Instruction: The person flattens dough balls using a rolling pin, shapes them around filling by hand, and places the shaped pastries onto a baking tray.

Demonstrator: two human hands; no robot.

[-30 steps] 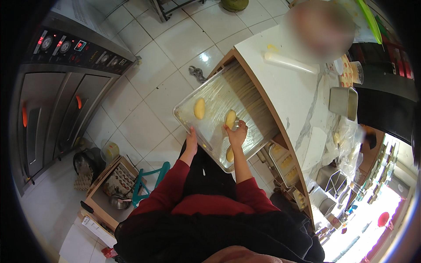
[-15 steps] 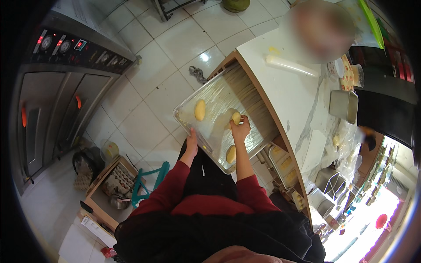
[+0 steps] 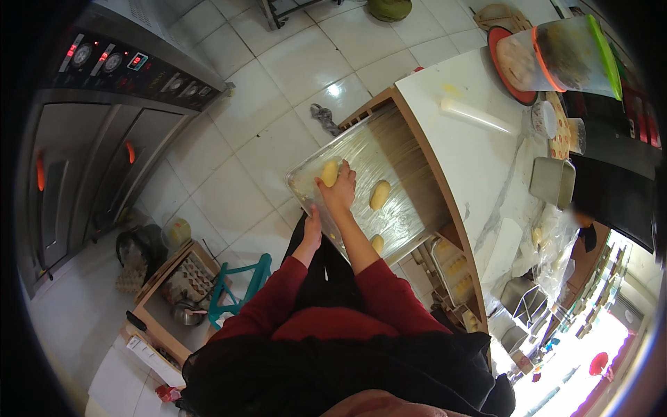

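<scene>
A metal baking tray (image 3: 410, 205) with a streaky, shiny base juts out from under the counter, partly in its shadow. Three oval pieces of pale yellow dough lie on it. My right hand (image 3: 339, 191) reaches across and has its thumb and fingers around the far-left dough piece (image 3: 330, 172). The middle dough piece (image 3: 380, 194) rests untouched on the tray. Partly hidden by my right forearm is the near dough piece (image 3: 377, 243). My left hand (image 3: 313, 228) grips the tray's near-left rim.
A white marbled counter (image 3: 486, 160) on the right carries a rolling pin (image 3: 478, 115), tubs and a metal loaf tin (image 3: 552, 182). Below it, another tray of dough (image 3: 453, 271) sits on a rack. A steel oven (image 3: 104, 139) stands at left, a teal stool (image 3: 240, 288) near my left arm.
My right hand has let go of the middle dough piece and moved left to the far-left one. My left hand stays on the rim. The view has shifted slightly.
</scene>
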